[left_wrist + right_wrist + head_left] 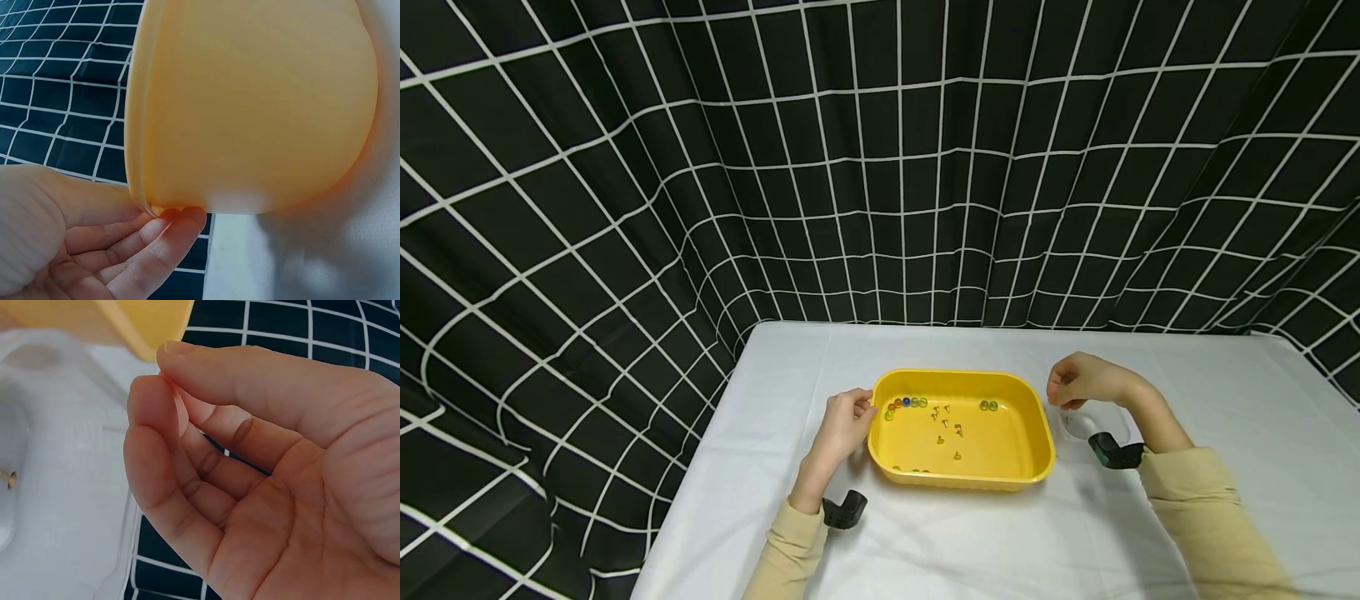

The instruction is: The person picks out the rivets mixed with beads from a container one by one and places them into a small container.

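A yellow plastic tray (1015,483) sits on the table, and my left hand (842,427) pinches its left rim between thumb and fingers. The left wrist view shows those fingers (156,250) under the rim. Inside the tray lie several small gold-coloured pins (945,423) and glass marbles (907,402), mostly along the edges. Beyond the tray's right side, my right hand (1093,381) hovers by a clear plastic container (1108,417). Its fingers (150,462) curl toward the thumb, with nothing visible between them. One gold-coloured pin (11,479) lies in the container.
A white cloth (970,550) covers the table. Behind it and at the left hangs a black curtain with a white grid (925,183). Black devices are strapped to the left wrist (846,510) and the right wrist (1116,452).
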